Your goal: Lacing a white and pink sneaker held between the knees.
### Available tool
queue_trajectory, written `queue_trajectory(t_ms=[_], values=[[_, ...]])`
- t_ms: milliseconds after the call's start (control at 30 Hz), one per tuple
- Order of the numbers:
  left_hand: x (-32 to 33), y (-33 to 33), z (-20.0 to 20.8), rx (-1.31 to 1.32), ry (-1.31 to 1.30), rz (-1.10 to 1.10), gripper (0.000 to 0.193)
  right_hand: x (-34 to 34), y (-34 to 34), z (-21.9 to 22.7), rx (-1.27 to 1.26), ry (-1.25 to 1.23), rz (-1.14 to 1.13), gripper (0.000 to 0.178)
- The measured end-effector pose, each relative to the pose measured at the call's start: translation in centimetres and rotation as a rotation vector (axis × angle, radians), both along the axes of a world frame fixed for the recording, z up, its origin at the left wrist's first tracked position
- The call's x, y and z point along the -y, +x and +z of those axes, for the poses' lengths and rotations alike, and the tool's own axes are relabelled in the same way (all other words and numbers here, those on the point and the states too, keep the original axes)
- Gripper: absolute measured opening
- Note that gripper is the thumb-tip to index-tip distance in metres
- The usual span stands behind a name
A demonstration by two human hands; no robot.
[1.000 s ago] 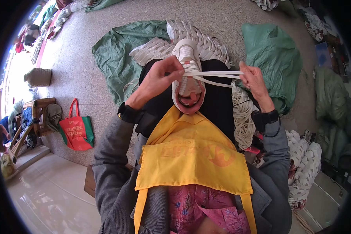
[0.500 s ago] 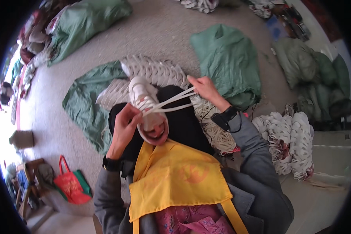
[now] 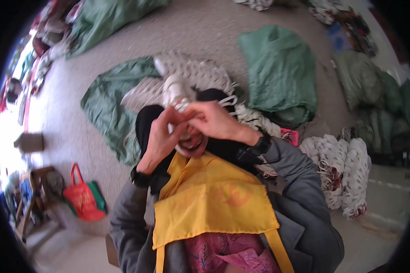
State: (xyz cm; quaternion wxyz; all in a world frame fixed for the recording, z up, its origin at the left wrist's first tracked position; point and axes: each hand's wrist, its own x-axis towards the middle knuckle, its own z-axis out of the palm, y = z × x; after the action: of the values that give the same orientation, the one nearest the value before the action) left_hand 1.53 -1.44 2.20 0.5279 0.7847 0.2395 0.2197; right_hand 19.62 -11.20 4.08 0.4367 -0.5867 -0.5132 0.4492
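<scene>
A white shoe (image 3: pixel 175 91) rests on my lap over black trousers, its toe pointing away and its opening toward me. Both my hands meet above the laced part. My left hand (image 3: pixel 159 135) is closed, thumb and fingers pinched over the shoe's throat at the shoelace. Beside it, my right hand (image 3: pixel 217 122) is closed too, fingertips against those of the left. A loop of white shoelace (image 3: pixel 228 101) sticks out past the back of the right hand. The lace between the fingertips is mostly hidden by them. A yellow apron (image 3: pixel 209 195) covers my front.
Bundled white shoes (image 3: pixel 193 70) lie just beyond my knees, partly on a green sack (image 3: pixel 107 102). Another green sack (image 3: pixel 282 70) sits ahead to the right. More bundled white shoes (image 3: pixel 353 170) lie at right; a red-and-green bag (image 3: pixel 84 198) stands at left.
My right hand has moved left from its outstretched place, where it pulled the laces taut, to join my left hand over the shoe. The view has shifted slightly.
</scene>
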Motion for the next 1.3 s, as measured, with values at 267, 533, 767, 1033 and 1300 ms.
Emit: queue_trajectory(t_ms=[267, 533, 767, 1033, 1300], values=[[0.6, -0.5, -0.6, 0.033, 0.111, 0.092, 0.019, 0.4, -0.2, -0.2, 0.291, 0.102, -0.087, 0.013], [0.6, -0.4, -1.2, 0.042, 0.128, 0.144, 0.017, 0.5, -0.2, -0.7, 0.520, 0.147, -0.191, 0.011], [0.4, 0.0, -1.4, 0.046, 0.127, 0.147, 0.015, 0.0, -0.3, -1.1, 0.563, 0.152, -0.195, 0.008], [0.3, 0.4, -1.7, 0.054, 0.092, 0.184, 0.013, -0.4, 0.0, -2.7, 0.306, -0.009, -0.282, 0.013], [-0.4, 0.7, -1.4, -0.057, 0.075, 0.191, 0.007, -0.7, 0.4, -3.9, -0.167, -0.187, -0.307, 0.013]])
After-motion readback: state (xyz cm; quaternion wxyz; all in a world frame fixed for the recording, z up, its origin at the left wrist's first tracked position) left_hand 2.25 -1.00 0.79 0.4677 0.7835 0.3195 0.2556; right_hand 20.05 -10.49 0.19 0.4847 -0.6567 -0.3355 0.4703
